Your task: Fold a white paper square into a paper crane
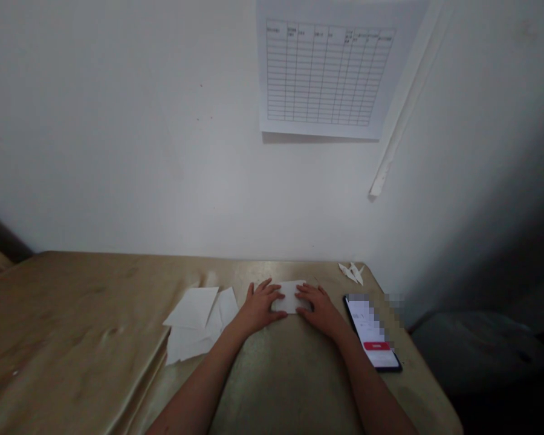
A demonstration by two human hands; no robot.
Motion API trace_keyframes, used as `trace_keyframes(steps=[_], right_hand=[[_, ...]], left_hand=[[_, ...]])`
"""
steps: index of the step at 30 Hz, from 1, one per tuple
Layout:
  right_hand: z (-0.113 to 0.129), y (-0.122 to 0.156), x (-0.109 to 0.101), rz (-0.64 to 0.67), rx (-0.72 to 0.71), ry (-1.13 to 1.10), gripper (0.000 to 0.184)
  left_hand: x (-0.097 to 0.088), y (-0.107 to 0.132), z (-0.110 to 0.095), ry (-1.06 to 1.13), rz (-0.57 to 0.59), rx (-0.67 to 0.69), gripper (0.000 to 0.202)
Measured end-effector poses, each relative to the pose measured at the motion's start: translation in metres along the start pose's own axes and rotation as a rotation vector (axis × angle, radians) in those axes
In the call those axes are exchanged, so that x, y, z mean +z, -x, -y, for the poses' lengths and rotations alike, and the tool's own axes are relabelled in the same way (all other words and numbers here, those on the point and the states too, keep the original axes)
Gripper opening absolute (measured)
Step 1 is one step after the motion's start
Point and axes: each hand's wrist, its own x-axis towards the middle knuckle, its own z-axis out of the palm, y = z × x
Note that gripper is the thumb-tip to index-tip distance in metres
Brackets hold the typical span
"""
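Note:
A small white sheet of paper [290, 298] lies on the table between my two hands. My left hand [263, 305] rests at its left edge, fingers spread, with the thumb and fingertips touching the paper. At the right edge my right hand [316, 305] touches it in the same way, its fingers apart. Both hands hide the sheet's side edges; its middle shows. To the left of my left hand, several white paper sheets [198, 308] overlap in a loose pile.
A phone [374, 332] with a lit screen lies right of my right arm. Torn paper scraps [352, 273] sit near the back right corner of the table [290, 374]. Behind it rises a white wall [140, 151] with a printed chart [329, 75] on it.

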Motion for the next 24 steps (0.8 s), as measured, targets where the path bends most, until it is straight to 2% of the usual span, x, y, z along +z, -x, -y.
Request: trace_keyframes(steps=[5, 10, 13, 18, 24], right_hand=[[-0.003, 0.002, -0.005, -0.012, -0.030, -0.054, 0.046], [-0.006, 0.002, -0.006, -0.074, -0.031, -0.086, 0.026], [-0.006, 0.001, -0.006, -0.122, -0.032, -0.114, 0.022], [-0.003, 0.000, -0.009, -0.174, 0.045, -0.112, 0.021], [0.005, 0.001, -0.016, -0.157, 0.122, -0.005, 0.025]], left_hand=[[-0.002, 0.001, 0.003, 0.010, -0.012, -0.003, 0.035], [-0.003, 0.001, 0.003, 0.012, -0.007, -0.011, 0.031], [-0.005, 0.002, 0.001, 0.014, -0.025, -0.003, 0.029], [-0.010, 0.004, 0.001, 0.049, -0.048, 0.013, 0.034], [-0.007, 0.002, 0.004, 0.094, -0.078, -0.013, 0.036]])
